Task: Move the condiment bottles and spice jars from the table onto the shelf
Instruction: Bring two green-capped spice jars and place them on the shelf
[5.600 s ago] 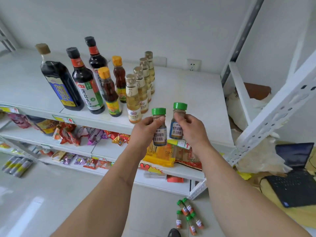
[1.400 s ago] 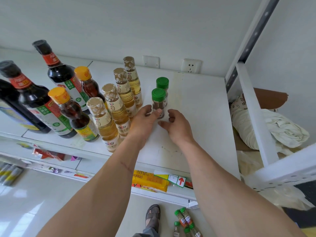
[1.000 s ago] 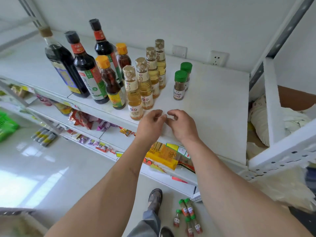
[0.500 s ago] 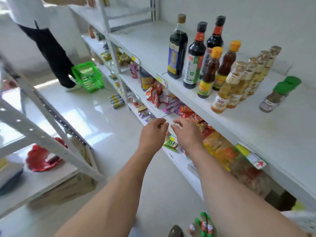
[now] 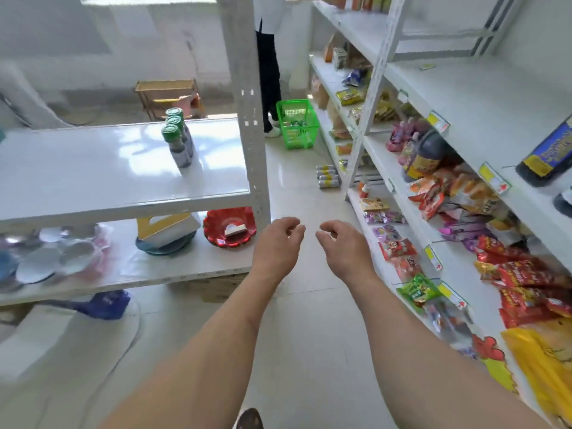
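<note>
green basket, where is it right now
The green basket sits on the floor in the upper middle of the head view, between the white upright post of the left rack and the snack shelves on the right, beside a standing person's feet.

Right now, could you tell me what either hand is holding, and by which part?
Nothing is held: the left hand and right hand hang loosely curled.

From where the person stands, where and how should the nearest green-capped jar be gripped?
Grip the nearest jar round its body below the cap, coming from the front: it stands upright, and the other jars line up directly behind it.
</note>
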